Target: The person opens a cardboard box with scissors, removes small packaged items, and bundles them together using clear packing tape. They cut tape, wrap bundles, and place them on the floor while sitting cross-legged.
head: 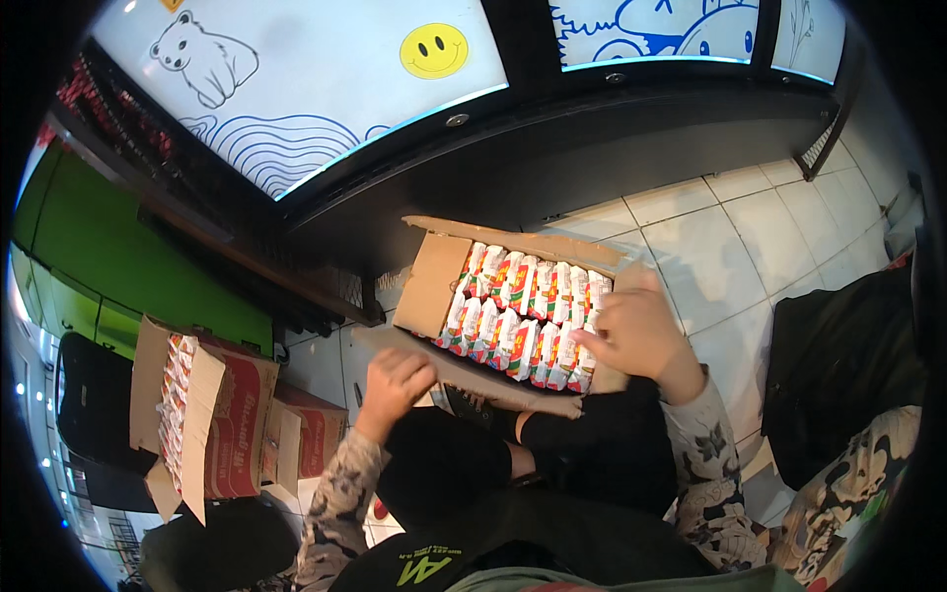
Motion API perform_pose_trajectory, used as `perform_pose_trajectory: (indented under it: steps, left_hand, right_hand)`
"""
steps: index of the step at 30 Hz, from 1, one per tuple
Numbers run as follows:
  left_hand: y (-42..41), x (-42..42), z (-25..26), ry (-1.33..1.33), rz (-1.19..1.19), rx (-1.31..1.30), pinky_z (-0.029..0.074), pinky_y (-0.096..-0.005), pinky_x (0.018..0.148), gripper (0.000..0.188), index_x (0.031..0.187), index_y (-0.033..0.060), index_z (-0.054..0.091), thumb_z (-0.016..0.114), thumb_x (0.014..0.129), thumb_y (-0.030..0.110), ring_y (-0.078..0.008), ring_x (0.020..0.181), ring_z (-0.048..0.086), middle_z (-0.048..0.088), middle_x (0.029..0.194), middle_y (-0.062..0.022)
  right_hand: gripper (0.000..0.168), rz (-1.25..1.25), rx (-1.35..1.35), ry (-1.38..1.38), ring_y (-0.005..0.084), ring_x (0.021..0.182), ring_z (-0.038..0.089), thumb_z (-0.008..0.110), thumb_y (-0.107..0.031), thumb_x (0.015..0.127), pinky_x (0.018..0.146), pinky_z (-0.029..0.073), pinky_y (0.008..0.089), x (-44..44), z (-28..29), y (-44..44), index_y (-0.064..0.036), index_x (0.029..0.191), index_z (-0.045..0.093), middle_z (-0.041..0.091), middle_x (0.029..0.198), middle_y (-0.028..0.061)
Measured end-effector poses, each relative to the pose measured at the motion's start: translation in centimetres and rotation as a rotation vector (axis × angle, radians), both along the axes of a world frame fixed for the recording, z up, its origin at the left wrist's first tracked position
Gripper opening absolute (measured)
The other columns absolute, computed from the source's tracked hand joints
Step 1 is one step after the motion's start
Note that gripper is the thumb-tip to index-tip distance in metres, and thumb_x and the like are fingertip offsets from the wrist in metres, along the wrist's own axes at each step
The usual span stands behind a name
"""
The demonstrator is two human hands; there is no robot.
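An opened cardboard box (433, 285) stands in front of me, its flaps folded outward. Inside it, packets in white, red and green wrappers (523, 348) stand on edge in two rows. My left hand (399, 381) is at the box's near left flap, its fingers bent against the cardboard. At the right end of the box is my right hand (640, 329), slightly blurred, its thumb over the packets and its fingers by the right flap. Whether either hand grips its flap is unclear.
Another open carton (240, 425) full of packets is at the left, with a smaller carton (314, 436) beside it. A black cabinet with lit panels (555, 155) rises beyond the box. A person's patterned sleeve (851, 488) is at the lower right, near dark cloth (828, 355).
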State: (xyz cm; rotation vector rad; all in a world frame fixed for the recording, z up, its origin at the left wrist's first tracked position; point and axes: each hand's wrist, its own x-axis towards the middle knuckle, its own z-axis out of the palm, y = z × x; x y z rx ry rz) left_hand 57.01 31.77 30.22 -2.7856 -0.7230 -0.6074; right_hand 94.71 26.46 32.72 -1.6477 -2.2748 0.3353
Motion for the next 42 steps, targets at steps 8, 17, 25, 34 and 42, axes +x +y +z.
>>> perform_pose_trajectory:
  steps: [8,17,25,34,42]
  left_hand:
    - [-1.4,0.1,-5.5,-0.055,0.158,-0.496,0.048,-0.0485,0.097,0.041,0.071,0.0108,0.054,0.086,0.047,0.022,-0.0424,0.135,0.045,0.058,0.118,-0.0144]
    - [2.2,-0.3,-9.2,-0.192,0.114,-0.549,-0.012,-0.0662,0.111,0.082,0.092,0.0096,0.055,0.086,0.044,0.069,-0.0489,0.147,0.01,0.027,0.156,-0.0238]
    - [1.0,5.9,-12.1,-0.048,0.477,-0.113,-0.002,-0.0738,0.108,0.096,0.133,0.0101,0.05,0.072,0.064,0.073,-0.0433,0.145,0.02,0.032,0.152,-0.0223]
    - [1.2,5.1,-5.6,-0.052,0.498,0.061,-0.001,-0.0713,0.109,0.054,0.107,0.027,0.072,0.055,0.081,0.071,-0.0306,0.147,0.026,0.045,0.149,-0.007]
    - [4.7,0.5,-6.8,-0.841,0.769,-0.532,0.036,-0.048,0.109,0.057,0.132,0.01,0.048,0.072,0.087,0.035,-0.0382,0.132,0.047,0.049,0.142,-0.0206]
  right_hand:
    - [0.097,-0.172,-0.407,0.127,0.0399,0.084,0.065,0.065,-0.076,0.074,0.069,0.053,0.0448,4.4,-9.5,0.4,0.013,0.109,0.052,0.062,0.08,0.0224]
    - [0.115,-0.235,-1.082,0.833,0.0419,0.106,0.063,0.07,-0.066,0.077,0.066,0.061,0.0464,2.8,-12.0,1.7,0.009,0.146,0.015,0.043,0.135,0.0328]
    - [0.083,-0.493,-0.577,0.757,0.0347,0.083,0.071,0.059,-0.06,0.09,0.054,0.058,0.0411,5.2,-12.4,6.6,0.01,0.131,0.041,0.064,0.109,0.0298]
    - [0.035,-0.815,-0.06,0.315,0.0438,0.094,0.066,0.052,-0.04,0.097,0.078,0.052,0.0532,2.7,-10.7,9.1,-0.008,0.109,0.06,0.069,0.098,0.0225]
    - [0.028,-0.79,-0.116,0.033,0.0427,0.093,0.069,0.045,-0.025,0.099,0.078,0.055,0.0542,3.3,-10.9,9.2,-0.003,0.11,0.058,0.069,0.097,0.0255]
